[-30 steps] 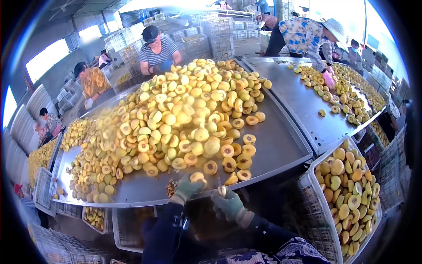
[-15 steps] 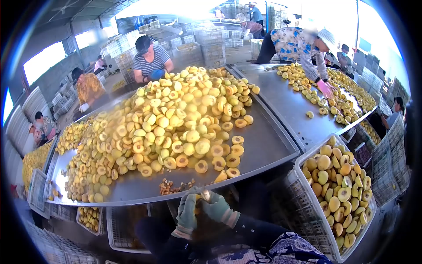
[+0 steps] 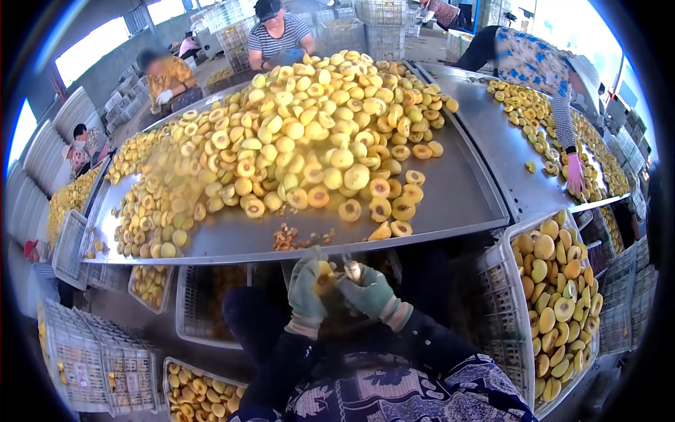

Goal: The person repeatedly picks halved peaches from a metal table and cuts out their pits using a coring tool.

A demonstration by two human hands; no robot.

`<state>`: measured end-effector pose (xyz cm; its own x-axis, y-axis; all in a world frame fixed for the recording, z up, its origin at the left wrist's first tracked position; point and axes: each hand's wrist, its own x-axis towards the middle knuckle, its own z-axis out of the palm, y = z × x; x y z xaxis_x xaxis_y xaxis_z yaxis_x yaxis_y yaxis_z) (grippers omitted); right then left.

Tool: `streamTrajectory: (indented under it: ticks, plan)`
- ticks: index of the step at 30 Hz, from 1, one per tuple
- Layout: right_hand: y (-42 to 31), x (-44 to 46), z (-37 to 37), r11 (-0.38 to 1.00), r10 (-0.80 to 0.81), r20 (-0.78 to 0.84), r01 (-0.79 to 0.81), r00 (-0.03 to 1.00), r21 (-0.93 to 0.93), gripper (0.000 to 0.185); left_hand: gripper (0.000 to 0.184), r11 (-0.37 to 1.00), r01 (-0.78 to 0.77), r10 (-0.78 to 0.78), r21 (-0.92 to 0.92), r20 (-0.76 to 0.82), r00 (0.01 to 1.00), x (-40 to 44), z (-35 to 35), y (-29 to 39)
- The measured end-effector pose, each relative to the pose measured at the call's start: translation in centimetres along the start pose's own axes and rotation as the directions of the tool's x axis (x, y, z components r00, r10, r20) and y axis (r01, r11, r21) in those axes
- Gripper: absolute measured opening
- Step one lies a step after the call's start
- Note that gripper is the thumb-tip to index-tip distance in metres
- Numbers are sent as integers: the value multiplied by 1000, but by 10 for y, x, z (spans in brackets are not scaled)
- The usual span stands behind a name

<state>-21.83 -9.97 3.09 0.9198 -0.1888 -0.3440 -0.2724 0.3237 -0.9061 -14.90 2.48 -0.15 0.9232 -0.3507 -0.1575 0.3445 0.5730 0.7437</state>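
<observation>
Both hands wear green gloves with striped cuffs and are close together below the metal table's [image 3: 450,218] front edge. My left hand [image 3: 307,287] is closed round a halved yellow fruit [image 3: 324,278], its cut face showing. Touching or nearly touching it, my right hand [image 3: 369,292] is closed on a small tool [image 3: 352,269] with a pale end and a thin metal tip pointing up. A large heap of halved fruit [image 3: 295,133] covers much of the table. Small brown pits [image 3: 287,238] lie near the front edge, just above my hands.
A white crate of fruit halves [image 3: 562,302] stands at the right. More crates [image 3: 211,306] are under the table and at the lower left [image 3: 95,359]. A second metal table [image 3: 485,133] adjoins at the right. Co-workers [image 3: 278,35] sit or bend around the tables.
The camera view has tilted down, showing more of the lap and the lower-left crates. My hands, apart a second ago, came together with the fruit and tool. The co-worker at right reaches farther forward.
</observation>
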Motion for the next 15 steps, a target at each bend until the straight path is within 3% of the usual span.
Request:
streamTrajectory:
  ticks: [1, 4, 5, 8, 9, 15]
  plan:
    - [-13, -3, 0, 989, 145, 5, -144, 989, -30, 17, 38, 1000, -12, 11, -17, -12, 1000, 3, 0, 2]
    - [-2, -5, 11, 994, -9, 2, 9, 1000, -105, 18, 40, 997, -48, 48, -64, -4, 999, 6, -2, 3]
    - [3, -6, 14, 963, -154, 31, 157, 988, -219, 23, 41, 995, -58, 60, -76, 24, 998, 8, -4, 1]
    - [30, 4, 17, 897, -332, 82, 341, 940, -282, 27, 40, 993, -56, 63, -101, 74, 995, 4, -5, 1]
    - [33, 3, 13, 918, -184, 85, 202, 979, -341, 27, 38, 993, -52, 62, -109, 86, 994, 2, -4, 3]
    - [48, 7, 17, 687, -410, 160, 419, 898, -594, 21, 42, 989, -13, 17, -150, 27, 999, -8, -1, 10]
